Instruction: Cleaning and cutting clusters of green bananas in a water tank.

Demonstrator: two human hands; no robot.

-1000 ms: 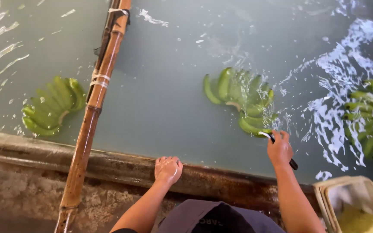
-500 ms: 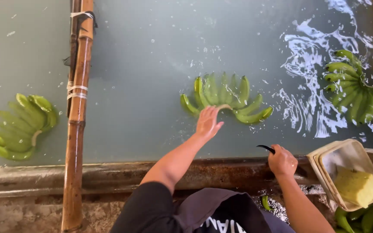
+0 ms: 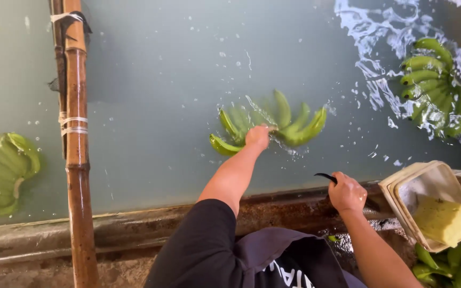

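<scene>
My left hand (image 3: 257, 136) is closed on the floating banana bunch (image 3: 273, 125) at its crown, fruit fanning beyond my fingers. My right hand (image 3: 346, 192), farther back, grips the curved knife (image 3: 326, 176).

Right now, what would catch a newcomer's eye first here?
Probably the left hand reaching into the grey-green water to grasp a floating bunch of green bananas. Next, the right hand at the tank's edge gripping a small curved knife, beside a tub holding a yellow sponge.
</scene>
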